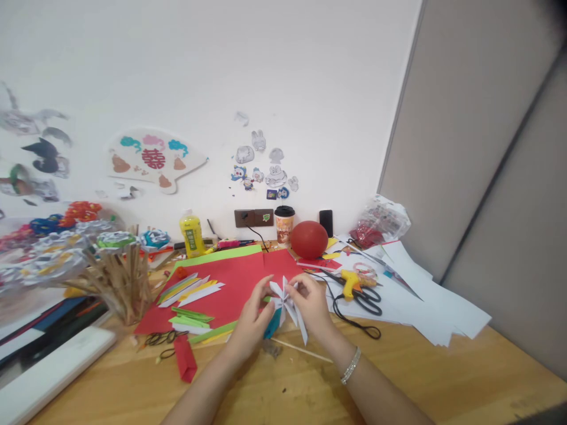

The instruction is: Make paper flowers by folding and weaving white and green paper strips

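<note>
Between my two hands is a white folded-paper flower with several pointed strips fanning outward. My left hand pinches its left side with thumb and fingers. On the other side my right hand grips the upper right strips. A piece of teal paper shows beneath the flower near my left thumb. Below them a thin wooden stick lies on the table, beside a small grey scrap. To the left, folded paper strips in white, yellow and green rest on red paper.
A yellow glue gun and black-handled scissors lie right, near white sheets. A red balloon, paper cup and yellow bottle stand behind. Wooden sticks and paper flowers crowd the left.
</note>
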Motion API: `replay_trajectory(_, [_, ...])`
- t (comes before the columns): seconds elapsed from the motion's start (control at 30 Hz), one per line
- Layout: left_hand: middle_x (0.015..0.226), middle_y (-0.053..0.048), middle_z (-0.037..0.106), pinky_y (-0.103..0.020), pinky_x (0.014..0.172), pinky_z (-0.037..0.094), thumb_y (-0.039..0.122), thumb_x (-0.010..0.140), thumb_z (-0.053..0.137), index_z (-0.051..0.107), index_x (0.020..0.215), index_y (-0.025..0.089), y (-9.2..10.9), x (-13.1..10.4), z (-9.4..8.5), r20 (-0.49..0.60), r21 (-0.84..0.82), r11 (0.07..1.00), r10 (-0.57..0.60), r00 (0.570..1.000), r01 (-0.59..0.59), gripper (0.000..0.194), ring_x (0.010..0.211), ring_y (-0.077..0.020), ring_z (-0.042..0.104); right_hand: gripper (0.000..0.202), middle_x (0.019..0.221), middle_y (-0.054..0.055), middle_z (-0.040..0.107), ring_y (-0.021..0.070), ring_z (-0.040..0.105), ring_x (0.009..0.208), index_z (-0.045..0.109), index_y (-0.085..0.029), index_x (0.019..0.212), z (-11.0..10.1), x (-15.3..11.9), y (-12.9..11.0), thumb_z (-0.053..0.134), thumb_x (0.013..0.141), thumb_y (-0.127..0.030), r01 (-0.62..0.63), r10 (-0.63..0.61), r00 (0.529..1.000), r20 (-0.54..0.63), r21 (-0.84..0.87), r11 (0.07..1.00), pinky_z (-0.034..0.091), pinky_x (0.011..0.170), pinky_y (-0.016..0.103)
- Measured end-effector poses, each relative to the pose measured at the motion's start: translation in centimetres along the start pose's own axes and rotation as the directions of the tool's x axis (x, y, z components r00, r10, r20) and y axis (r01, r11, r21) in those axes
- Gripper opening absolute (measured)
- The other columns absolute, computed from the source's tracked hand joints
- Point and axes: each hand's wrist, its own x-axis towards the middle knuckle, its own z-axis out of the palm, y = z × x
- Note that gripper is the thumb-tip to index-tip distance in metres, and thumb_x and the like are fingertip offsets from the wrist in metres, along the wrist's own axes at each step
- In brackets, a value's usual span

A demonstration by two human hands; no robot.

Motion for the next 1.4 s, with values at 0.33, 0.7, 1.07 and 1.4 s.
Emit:
replay_trajectory(0.33, [0.104, -0.008, 0.055, -0.032, 0.082, 0.045, 0.031, 0.080, 0.048, 0.062, 0.086, 0.021, 2.4, 0.3, -0.7, 0.098, 0.204, 0.969, 0.124, 0.987, -0.142, 0.018, 0.099, -0.0196, 0.052, 0.024, 0.053, -0.004, 0.047, 0.0112, 0.046, 0.050, 0.050, -0.018, 0.064, -0.5, 0.6, 0.0, 0.059, 0.070, -0.039, -0.236, 0.241, 0.971, 0.003, 0.204, 0.950, 0.037, 0.048, 0.022])
replay_trajectory(0.7, [0.083, -0.006, 0.061, -0.033, 0.078, 0.044, 0.024, 0.077, 0.052, 0.061, 0.079, 0.019, 2.5, 0.4, -0.8, 0.229, 0.237, 0.950, 0.147, 0.962, -0.201, 0.011, 0.082, -0.0175, 0.055, 0.031, 0.053, -0.003, 0.050, 0.0102, 0.044, 0.049, 0.053, -0.016, 0.059, -0.5, 0.6, 1.1, 0.065, 0.062, -0.044, -0.424, 0.391, 0.906, 0.165, 0.344, 0.838, 0.034, 0.048, 0.022])
replay_trajectory(1.07, [0.072, -0.004, 0.059, -0.027, 0.065, 0.043, 0.031, 0.084, 0.043, 0.060, 0.080, 0.019, 1.8, -0.1, -0.5, 0.239, 0.488, 0.803, 0.256, 0.937, -0.343, 0.022, 0.070, -0.0153, 0.053, 0.030, 0.050, -0.007, 0.043, 0.0070, 0.038, 0.045, 0.051, -0.015, 0.058, -0.1, 0.3, 1.8, 0.068, 0.061, -0.039, -0.507, 0.454, 0.860, 0.235, 0.504, 0.699, 0.029, 0.044, 0.020])
replay_trajectory(1.4, [0.076, -0.005, 0.060, -0.027, 0.066, 0.043, 0.024, 0.086, 0.037, 0.058, 0.084, 0.019, 3.0, -0.4, -0.2, 0.327, 0.595, 0.686, 0.270, 0.906, -0.419, 0.022, 0.072, -0.0157, 0.053, 0.030, 0.049, -0.007, 0.042, 0.0067, 0.037, 0.044, 0.051, -0.015, 0.057, 0.0, 0.2, 2.3, 0.069, 0.060, -0.038, -0.469, 0.462, 0.875, 0.146, 0.491, 0.734, 0.028, 0.044, 0.020])
